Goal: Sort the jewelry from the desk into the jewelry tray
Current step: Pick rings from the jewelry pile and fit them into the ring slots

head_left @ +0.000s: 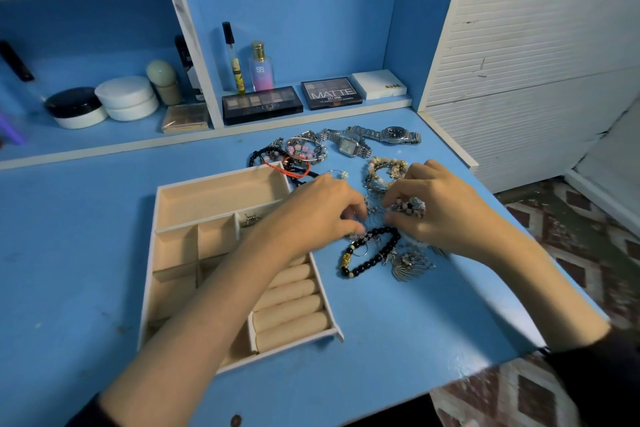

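Looking down, I see the blue counter (86, 218), the tray (180, 253) left, the jewelry pile (377, 218) right of it. My left hand (322, 211) and right hand (440, 208) curl, fingertips pinching tangled pieces; exactly which, I cannot tell.

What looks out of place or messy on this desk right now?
Most jewelry lies in a tangled heap on the desk, beside the jewelry tray, which holds only one small silver piece. Both hands are picking through the knot.
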`<action>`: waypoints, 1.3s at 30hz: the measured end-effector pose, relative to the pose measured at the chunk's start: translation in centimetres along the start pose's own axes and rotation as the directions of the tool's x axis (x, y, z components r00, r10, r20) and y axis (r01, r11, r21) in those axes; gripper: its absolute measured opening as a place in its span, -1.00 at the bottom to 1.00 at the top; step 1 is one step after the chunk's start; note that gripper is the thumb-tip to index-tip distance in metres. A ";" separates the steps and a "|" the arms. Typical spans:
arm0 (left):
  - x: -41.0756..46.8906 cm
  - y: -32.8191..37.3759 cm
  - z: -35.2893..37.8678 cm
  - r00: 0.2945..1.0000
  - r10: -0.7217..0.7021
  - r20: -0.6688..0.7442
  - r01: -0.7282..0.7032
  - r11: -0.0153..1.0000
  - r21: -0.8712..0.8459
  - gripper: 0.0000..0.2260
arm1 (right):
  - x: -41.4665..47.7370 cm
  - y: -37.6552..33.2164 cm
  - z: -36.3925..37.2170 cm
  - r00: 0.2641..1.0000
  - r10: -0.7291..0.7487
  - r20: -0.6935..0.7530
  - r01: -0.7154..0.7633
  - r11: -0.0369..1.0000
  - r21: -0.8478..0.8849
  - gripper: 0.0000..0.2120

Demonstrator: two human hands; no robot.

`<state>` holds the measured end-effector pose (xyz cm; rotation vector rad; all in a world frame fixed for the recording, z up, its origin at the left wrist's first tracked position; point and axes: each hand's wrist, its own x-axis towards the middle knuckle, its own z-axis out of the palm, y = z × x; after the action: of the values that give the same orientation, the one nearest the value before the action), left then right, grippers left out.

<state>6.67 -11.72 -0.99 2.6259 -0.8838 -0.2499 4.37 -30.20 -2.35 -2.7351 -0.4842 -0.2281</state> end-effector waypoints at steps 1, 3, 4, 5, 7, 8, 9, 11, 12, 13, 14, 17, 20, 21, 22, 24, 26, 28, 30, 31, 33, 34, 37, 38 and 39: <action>0.0 0.0 0.0 1.000 -0.007 0.012 0.007 1.000 -0.006 -0.79 | 0.2 -0.1 0.0 0.999 0.005 0.038 -0.005 1.000 -0.003 -0.84; 0.0 0.0 -0.2 0.999 -0.023 0.040 0.024 1.000 -0.017 -0.76 | 0.8 -0.2 -0.2 0.995 0.022 0.095 -0.020 1.000 -0.015 -0.79; 0.1 -0.1 -0.2 0.998 -0.030 0.055 0.031 0.999 -0.019 -0.75 | 1.1 -0.3 -0.4 0.992 0.034 0.124 -0.032 0.999 -0.023 -0.78; 0.1 0.0 -0.3 0.997 -0.034 0.066 0.036 0.999 -0.016 -0.75 | 1.3 -0.3 -0.6 0.987 0.045 0.152 -0.040 0.999 -0.037 -0.78; 0.1 -0.1 -0.4 0.997 -0.039 0.068 0.040 0.999 -0.012 -0.78 | 1.9 -0.5 -0.8 0.976 0.065 0.206 -0.051 0.996 -0.074 -0.78; 0.2 -0.1 -0.4 0.997 -0.043 0.056 0.044 0.999 -0.013 -0.82 | 2.1 -0.6 -1.0 0.970 0.074 0.231 -0.055 0.995 -0.086 -0.79; 0.2 -0.1 -0.4 0.998 -0.048 0.037 0.048 0.999 -0.014 -0.84 | 2.3 -0.7 -1.1 0.965 0.078 0.250 -0.057 0.994 -0.090 -0.80; 0.3 -0.2 -0.5 0.998 -0.062 0.010 0.062 0.998 -0.016 -0.85 | 2.7 -0.9 -1.2 0.959 0.082 0.271 -0.060 0.994 -0.091 -0.81; 0.3 -0.3 -0.5 0.998 -0.068 0.006 0.068 0.998 -0.017 -0.86 | 2.8 -1.0 -1.3 0.955 0.088 0.284 -0.065 0.994 -0.090 -0.82; 0.3 -0.3 -0.5 0.997 -0.072 0.008 0.072 0.997 -0.016 -0.86 | 3.0 -1.0 -1.3 0.950 0.095 0.297 -0.072 0.993 -0.089 -0.81; 0.3 -0.3 -0.5 0.997 -0.072 0.011 0.072 0.997 -0.013 -0.86 | 3.1 -1.1 -1.4 0.944 0.103 0.314 -0.079 0.993 -0.086 -0.81; 0.3 -0.3 -0.5 0.998 -0.067 0.018 0.067 0.998 -0.011 -0.86 | 3.5 -1.1 -1.4 0.932 0.108 0.346 -0.084 0.993 -0.084 -0.79; 0.3 -0.3 -0.6 0.998 -0.069 0.008 0.070 0.997 -0.021 -0.86 | 3.5 -1.1 -1.3 0.938 0.087 0.335 -0.066 0.995 -0.074 -0.81; 0.3 -0.3 -0.6 0.998 -0.069 0.002 0.069 0.997 -0.026 -0.86 | 3.4 -1.1 -1.3 0.945 0.075 0.319 -0.058 0.996 -0.061 -0.82; 0.3 -0.3 -0.6 0.998 -0.067 -0.004 0.067 0.997 -0.030 -0.86 | 3.4 -1.1 -1.2 0.952 0.059 0.299 -0.047 0.998 -0.046 -0.83; 0.3 -0.3 -0.6 0.998 -0.059 -0.010 0.059 0.998 -0.030 -0.86 | 3.1 -1.0 -1.0 0.966 0.029 0.256 -0.023 0.999 -0.028 -0.82; 0.3 -0.2 -0.5 0.999 -0.047 -0.010 0.047 0.999 -0.020 -0.87 | 2.8 -0.9 -0.7 0.976 0.018 0.216 -0.016 1.000 -0.014 -0.85; 0.3 -0.2 -0.3 0.999 -0.038 -0.016 0.038 0.999 -0.002 -0.88 | 2.4 -0.8 -0.4 0.989 0.038 0.146 -0.048 0.997 0.066 -0.89; 0.4 -0.1 -0.1 0.999 -0.030 -0.026 0.030 0.999 0.017 -0.91 | 2.0 -0.8 -0.1 0.995 0.102 0.013 -0.102 0.970 0.220 -0.89; 0.4 0.0 -0.1 0.999 -0.028 -0.030 0.029 0.999 0.027 -0.93 | 1.9 -0.8 0.1 0.987 0.148 -0.064 -0.124 0.951 0.285 -0.89; 0.5 0.1 -0.1 0.999 -0.027 -0.025 0.028 0.998 0.057 -0.95 | 1.8 -1.0 0.6 0.957 0.230 -0.178 -0.149 0.913 0.380 -0.88; 0.5 0.2 -0.2 0.999 -0.026 -0.019 0.028 0.996 0.083 -0.95 | 1.8 -1.1 0.9 0.944 0.256 -0.209 -0.151 0.896 0.417 -0.88; 0.8 0.4 0.1 1.000 0.008 -0.008 -0.006 0.979 0.205 -0.88 | 1.9 -1.5 1.7 0.919 0.299 -0.257 -0.148 0.866 0.478 -0.87; 0.8 0.4 0.3 1.000 0.026 -0.009 -0.023 0.968 0.248 -0.86 | 2.0 -1.6 1.9 0.911 0.311 -0.272 -0.146 0.858 0.493 -0.87; 0.7 0.5 0.4 0.999 0.049 -0.009 -0.045 0.957 0.288 -0.85 | 2.1 -1.6 2.1 0.902 0.323 -0.285 -0.144 0.849 0.508 -0.86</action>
<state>6.88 -12.61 -1.17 2.8617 -1.0457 -0.0929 5.91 -27.40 -3.32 -2.1691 -0.0728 -0.4689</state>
